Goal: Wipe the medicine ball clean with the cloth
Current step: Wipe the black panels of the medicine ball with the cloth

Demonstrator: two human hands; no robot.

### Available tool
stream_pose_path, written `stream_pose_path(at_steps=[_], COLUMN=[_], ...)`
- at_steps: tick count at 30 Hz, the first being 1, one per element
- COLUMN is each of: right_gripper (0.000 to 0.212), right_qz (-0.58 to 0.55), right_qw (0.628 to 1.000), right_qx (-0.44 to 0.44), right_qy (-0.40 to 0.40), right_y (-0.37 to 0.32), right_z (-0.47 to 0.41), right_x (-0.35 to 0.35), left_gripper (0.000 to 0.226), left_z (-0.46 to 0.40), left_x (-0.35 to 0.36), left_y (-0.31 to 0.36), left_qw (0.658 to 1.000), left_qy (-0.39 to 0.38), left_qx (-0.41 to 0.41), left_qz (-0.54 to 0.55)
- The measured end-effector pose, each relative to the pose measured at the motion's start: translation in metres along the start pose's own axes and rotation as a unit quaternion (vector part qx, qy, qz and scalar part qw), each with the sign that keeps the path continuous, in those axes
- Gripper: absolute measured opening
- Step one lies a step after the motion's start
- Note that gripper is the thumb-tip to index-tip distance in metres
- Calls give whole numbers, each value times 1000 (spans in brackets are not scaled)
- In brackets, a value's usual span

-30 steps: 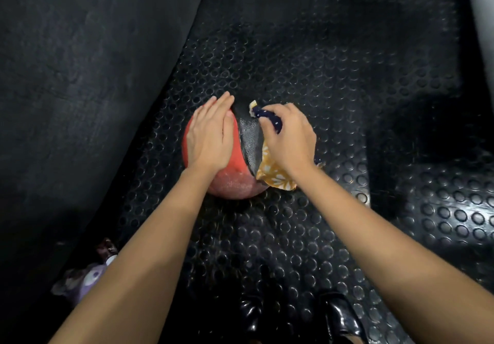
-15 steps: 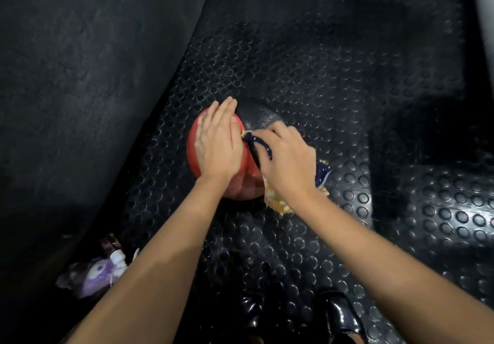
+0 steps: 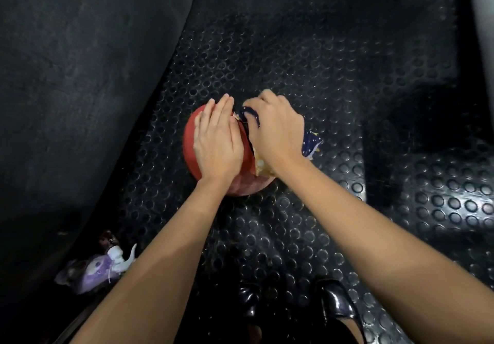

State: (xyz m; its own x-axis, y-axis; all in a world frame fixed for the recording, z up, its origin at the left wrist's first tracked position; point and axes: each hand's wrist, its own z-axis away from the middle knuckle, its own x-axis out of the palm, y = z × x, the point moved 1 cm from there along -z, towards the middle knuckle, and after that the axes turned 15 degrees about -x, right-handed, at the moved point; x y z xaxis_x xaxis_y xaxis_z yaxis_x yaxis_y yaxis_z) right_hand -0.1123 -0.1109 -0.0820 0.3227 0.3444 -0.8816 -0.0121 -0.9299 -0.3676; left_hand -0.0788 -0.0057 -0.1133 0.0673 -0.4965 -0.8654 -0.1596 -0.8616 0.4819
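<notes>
Mostly the medicine ball (image 3: 190,140) is lying hidden under both hands in the head view; only its red left side and lower rim are showing, while it is sitting on the studded black rubber floor (image 3: 307,57) near the floor's left edge, beside a dark smooth wall (image 3: 80,63). The left hand (image 3: 217,143) is lying flat on the ball's top, fingers straight and together, holding nothing. The right hand (image 3: 275,130) is curling its fingers round the cloth (image 3: 311,143) and pressing it against the ball's right side. Most of the cloth is bunched beneath that hand: a navy dotted strip is peeking out over the knuckles, a navy corner is sticking out past the wrist, and a yellow patch is showing under the palm. A purple plush toy (image 3: 93,274) is lying at the floor's lower left, partly covered by the left forearm; its details are too dim to make out. Two glossy black shoes (image 3: 336,303) are being cut off by the bottom edge. No writing is readable anywhere.
</notes>
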Motion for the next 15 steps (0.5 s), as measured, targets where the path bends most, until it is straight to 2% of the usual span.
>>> stream_pose_path(at_steps=[6, 11, 15], right_gripper=[24, 17, 23], right_qz=[-7, -2, -3], right_qw=[997, 1000, 997], right_qx=[-55, -4, -51], right_qy=[48, 16, 65], right_y=[-11, -6, -7], right_z=[46, 8, 47], right_x=[5, 3, 2], left_gripper=[54, 54, 57], left_z=[-6, 2, 1], left_x=[-4, -1, -1], left_y=[-2, -1, 0], left_qw=[1000, 1000, 1000], left_qy=[-2, 1, 1], left_qx=[-7, -8, -9], left_qz=[-7, -6, -15])
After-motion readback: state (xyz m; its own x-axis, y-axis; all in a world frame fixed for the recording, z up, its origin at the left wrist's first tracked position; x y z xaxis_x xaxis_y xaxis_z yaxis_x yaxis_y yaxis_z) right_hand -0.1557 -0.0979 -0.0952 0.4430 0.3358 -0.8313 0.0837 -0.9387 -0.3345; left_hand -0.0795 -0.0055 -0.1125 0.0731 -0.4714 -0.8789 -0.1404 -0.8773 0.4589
